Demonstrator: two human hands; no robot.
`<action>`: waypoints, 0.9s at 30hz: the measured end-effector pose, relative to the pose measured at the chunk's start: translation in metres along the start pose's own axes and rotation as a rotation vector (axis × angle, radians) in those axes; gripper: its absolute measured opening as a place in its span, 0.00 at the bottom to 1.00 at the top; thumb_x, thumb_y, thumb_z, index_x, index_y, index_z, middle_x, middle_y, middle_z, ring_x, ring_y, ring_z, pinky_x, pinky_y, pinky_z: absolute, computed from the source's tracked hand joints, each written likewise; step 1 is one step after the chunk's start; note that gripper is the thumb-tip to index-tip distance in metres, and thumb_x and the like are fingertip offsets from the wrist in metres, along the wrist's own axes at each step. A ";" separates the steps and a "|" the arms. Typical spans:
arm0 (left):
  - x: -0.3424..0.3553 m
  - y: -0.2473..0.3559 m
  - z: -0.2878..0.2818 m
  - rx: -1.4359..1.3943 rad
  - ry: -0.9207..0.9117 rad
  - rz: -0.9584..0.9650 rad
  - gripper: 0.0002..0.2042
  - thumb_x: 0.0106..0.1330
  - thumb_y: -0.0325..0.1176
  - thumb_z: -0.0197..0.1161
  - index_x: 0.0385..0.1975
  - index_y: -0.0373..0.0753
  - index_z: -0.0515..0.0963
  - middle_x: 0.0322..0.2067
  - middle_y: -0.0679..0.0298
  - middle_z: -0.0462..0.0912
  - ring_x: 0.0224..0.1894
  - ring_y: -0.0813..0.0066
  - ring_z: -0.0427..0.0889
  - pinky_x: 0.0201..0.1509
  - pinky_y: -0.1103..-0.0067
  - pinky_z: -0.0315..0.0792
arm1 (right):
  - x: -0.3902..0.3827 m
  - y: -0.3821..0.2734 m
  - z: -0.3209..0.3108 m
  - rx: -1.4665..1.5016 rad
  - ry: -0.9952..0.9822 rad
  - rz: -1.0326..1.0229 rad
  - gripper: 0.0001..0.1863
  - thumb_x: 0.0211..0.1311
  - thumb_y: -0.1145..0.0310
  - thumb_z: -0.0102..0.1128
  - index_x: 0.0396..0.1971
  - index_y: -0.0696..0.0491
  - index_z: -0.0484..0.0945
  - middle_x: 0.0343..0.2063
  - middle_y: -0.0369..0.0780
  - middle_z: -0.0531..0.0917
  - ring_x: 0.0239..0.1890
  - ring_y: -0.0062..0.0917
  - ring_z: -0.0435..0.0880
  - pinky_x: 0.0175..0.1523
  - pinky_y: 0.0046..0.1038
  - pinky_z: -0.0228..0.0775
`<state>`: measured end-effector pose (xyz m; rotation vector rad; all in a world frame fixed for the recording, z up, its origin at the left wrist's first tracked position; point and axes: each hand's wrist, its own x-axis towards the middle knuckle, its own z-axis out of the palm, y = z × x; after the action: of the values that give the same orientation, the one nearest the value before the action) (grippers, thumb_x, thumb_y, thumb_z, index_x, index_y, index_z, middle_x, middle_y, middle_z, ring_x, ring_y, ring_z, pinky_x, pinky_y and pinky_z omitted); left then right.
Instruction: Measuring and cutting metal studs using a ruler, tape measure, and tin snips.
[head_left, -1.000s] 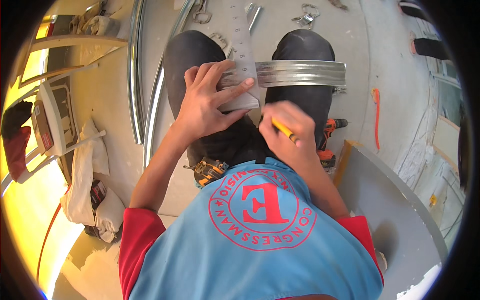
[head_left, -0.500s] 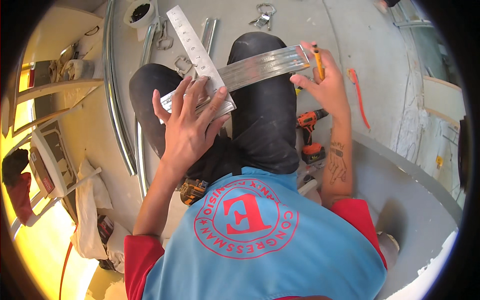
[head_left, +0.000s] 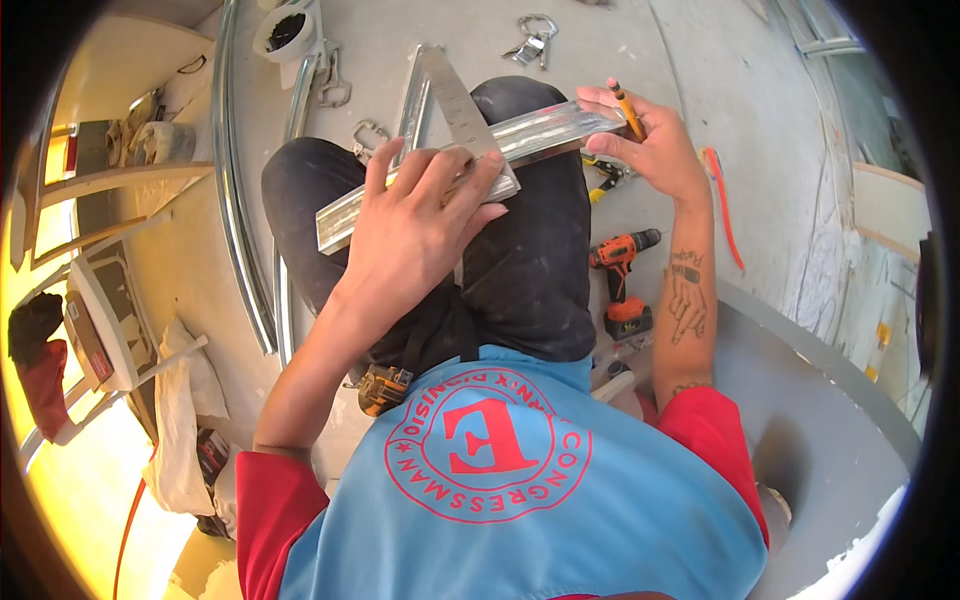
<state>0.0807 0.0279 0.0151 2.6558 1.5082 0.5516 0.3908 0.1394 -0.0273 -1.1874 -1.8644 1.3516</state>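
Observation:
A shiny metal channel (head_left: 555, 128) lies slanted across my knees, its left end lower. My left hand (head_left: 405, 225) presses fingers and thumb over the channel and the lower end of a metal square (head_left: 455, 105). The square's ruler blade points up and away, crossing the channel near my right knee. My right hand (head_left: 662, 150) has the channel's right end between thumb and fingers. A yellow pencil (head_left: 626, 108) sticks up from between those same fingers. My left palm hides part of the channel.
An orange cordless drill (head_left: 622, 280) and yellow-handled pliers (head_left: 606, 180) lie right of my legs. Long metal channels (head_left: 232, 190), locking clamps (head_left: 335, 85) and a white bucket (head_left: 285, 35) are at left. Another clamp (head_left: 530, 42) lies ahead; an orange strip (head_left: 722, 205) lies right.
My left hand and the square have moved right along the channel, and the blade leans less to the left. My right hand, previously apart from the channel's end, now grips it.

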 end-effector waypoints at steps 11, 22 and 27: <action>-0.002 0.027 0.035 -0.077 0.061 -0.003 0.28 0.61 0.45 0.77 0.62 0.47 0.83 0.58 0.57 0.74 0.64 0.55 0.75 0.69 0.48 0.68 | -0.017 0.008 0.024 0.207 0.059 0.066 0.34 0.59 0.83 0.77 0.66 0.61 0.77 0.58 0.41 0.86 0.58 0.21 0.85 0.63 0.25 0.80; -0.001 0.017 0.044 -0.261 0.041 -0.189 0.32 0.50 0.44 0.84 0.60 0.59 0.86 0.70 0.52 0.69 0.67 0.52 0.73 0.72 0.51 0.62 | -0.017 0.013 0.026 0.133 0.080 -0.005 0.33 0.58 0.84 0.77 0.66 0.60 0.78 0.59 0.38 0.86 0.58 0.20 0.84 0.62 0.25 0.80; 0.001 0.017 0.040 -0.249 0.068 -0.169 0.31 0.49 0.43 0.85 0.58 0.58 0.88 0.69 0.52 0.69 0.64 0.53 0.75 0.67 0.57 0.65 | -0.017 0.010 0.027 0.078 0.092 -0.036 0.33 0.58 0.82 0.78 0.65 0.59 0.80 0.58 0.37 0.87 0.57 0.20 0.85 0.62 0.25 0.80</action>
<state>0.1086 0.0255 -0.0185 2.3221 1.5474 0.7676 0.3800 0.1126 -0.0455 -1.1520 -1.7448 1.3151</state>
